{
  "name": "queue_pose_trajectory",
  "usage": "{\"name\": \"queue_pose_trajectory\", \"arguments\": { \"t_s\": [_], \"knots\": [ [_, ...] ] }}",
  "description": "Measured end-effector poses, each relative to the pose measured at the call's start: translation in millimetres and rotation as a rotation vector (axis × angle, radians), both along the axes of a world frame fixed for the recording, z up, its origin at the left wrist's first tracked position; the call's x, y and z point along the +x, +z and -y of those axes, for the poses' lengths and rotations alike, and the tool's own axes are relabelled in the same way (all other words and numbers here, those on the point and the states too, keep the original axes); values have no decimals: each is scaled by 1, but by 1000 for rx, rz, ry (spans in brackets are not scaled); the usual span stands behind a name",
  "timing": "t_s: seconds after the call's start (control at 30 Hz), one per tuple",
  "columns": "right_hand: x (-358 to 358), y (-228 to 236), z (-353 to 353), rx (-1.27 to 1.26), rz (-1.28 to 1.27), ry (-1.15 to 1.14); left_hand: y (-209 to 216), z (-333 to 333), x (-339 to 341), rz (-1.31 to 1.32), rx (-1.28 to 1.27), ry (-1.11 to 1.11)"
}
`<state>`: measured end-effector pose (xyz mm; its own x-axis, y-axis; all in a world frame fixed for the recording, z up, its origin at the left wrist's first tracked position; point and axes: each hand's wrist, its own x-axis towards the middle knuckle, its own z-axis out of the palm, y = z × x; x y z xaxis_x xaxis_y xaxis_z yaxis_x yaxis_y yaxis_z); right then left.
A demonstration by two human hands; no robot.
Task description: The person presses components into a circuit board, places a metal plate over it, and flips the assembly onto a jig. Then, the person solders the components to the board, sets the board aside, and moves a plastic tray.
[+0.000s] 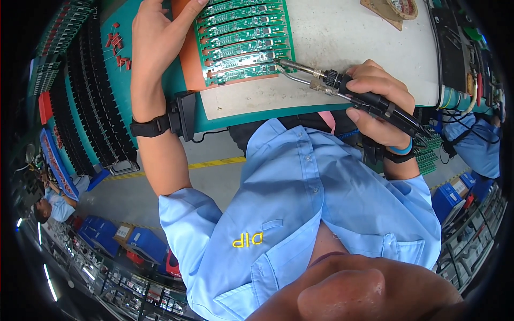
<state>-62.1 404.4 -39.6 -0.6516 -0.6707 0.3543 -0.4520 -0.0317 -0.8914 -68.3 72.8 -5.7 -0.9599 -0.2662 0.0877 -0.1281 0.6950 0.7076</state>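
My right hand (377, 101) grips a black-handled soldering iron (342, 88), whose metal tip touches the near edge of a green panel of circuit boards (243, 37). The panel lies on an orange mat (187, 64) on a white bench top (342, 37). My left hand (158, 37) rests flat beside the panel, fingers touching its left edge and the mat. A black strap with a small box (179, 115) sits on my left wrist, and a blue band on my right wrist.
Black racks of slotted trays (96, 96) stand at the left, with small red components (118, 48) loose on the teal bench edge. Another stack of green boards (428, 152) lies at the right. Other people in blue shirts work at the far left and right.
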Motion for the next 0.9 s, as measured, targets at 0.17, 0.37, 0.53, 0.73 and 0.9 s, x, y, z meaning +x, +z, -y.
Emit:
{"name": "queue_pose_trajectory", "arguments": {
  "t_s": [0.17, 0.37, 0.53, 0.73, 0.9],
  "knots": [
    [-1, 0, 0, 2, -6, 5, 2, -3, 1, 8, -18, 20],
    [-1, 0, -1, -41, -4, -19, 0, 0, 0, 0, 6, 8],
    [0, 2, 1, -9, -11, -8, 5, -5, 0, 52, 57, 42],
    [0, 4, -2, 81, -49, 23, 1, -2, 0, 5, 8, 11],
    [-4, 5, -8, 39, -72, -26, 4, -4, 0, 23, -6, 21]
  ]
}}
